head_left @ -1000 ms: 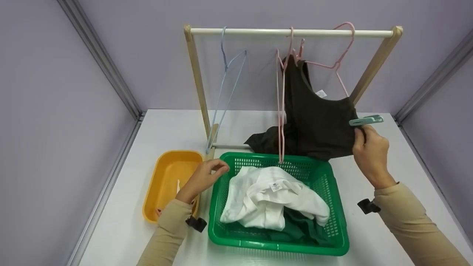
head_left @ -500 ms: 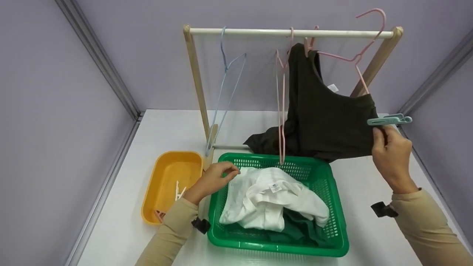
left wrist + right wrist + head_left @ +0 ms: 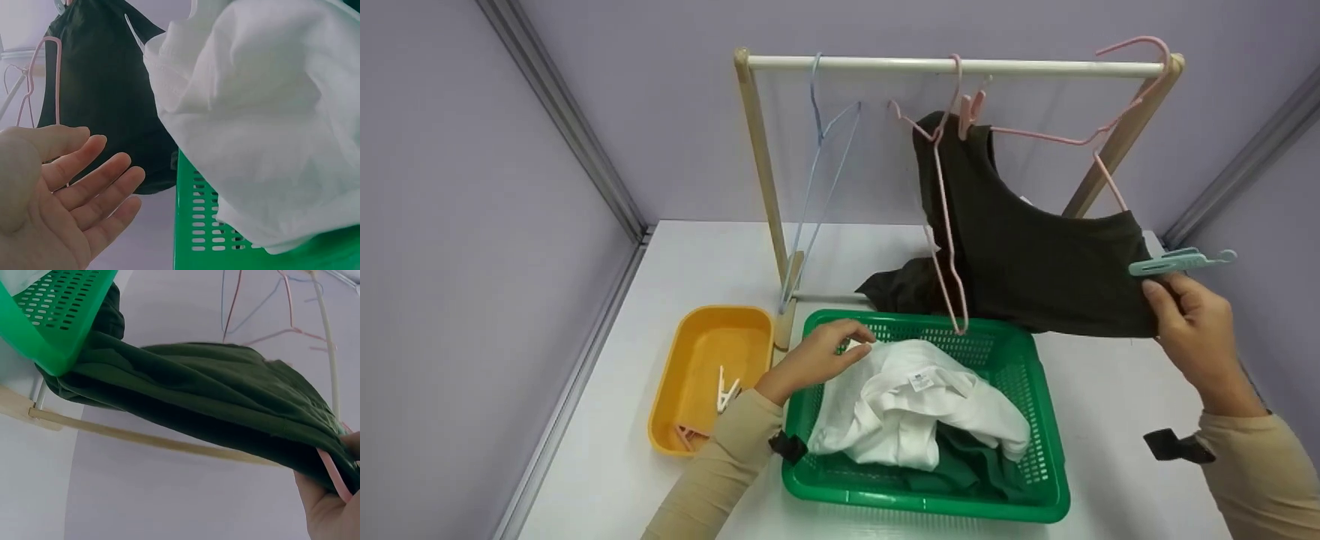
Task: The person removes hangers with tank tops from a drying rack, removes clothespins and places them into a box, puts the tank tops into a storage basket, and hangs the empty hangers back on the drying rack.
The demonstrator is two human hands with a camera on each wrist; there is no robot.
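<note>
A dark olive tank top [image 3: 1050, 262] hangs on a pink hanger [image 3: 1039, 136], stretched out sideways below the rail. My right hand [image 3: 1200, 334] pinches its right shoulder edge between thumb and fingers. The right wrist view shows the end of the pink hanger [image 3: 336, 478] inside the cloth, at that hand. Just above the fingers a teal clothespin [image 3: 1170, 262] sits at the shoulder, and a pink clothespin [image 3: 964, 118] is on the other shoulder. My left hand [image 3: 819, 358] hovers over the basket's back left corner, fingers loosely spread and holding nothing.
A green basket [image 3: 924, 498] holds white clothing [image 3: 900, 405] and green cloth [image 3: 960, 461]. Left of it, a yellow tray [image 3: 690, 360] contains a white clothespin [image 3: 725, 391] and a pink one. A blue hanger [image 3: 814, 105] and another pink hanger [image 3: 945, 187] hang from the white rail [image 3: 877, 64].
My right hand has moved right, drawing the tank top's shoulder and its hanger along. My left hand has shifted right from beside the tray to over the basket. The front pink hanger has turned.
</note>
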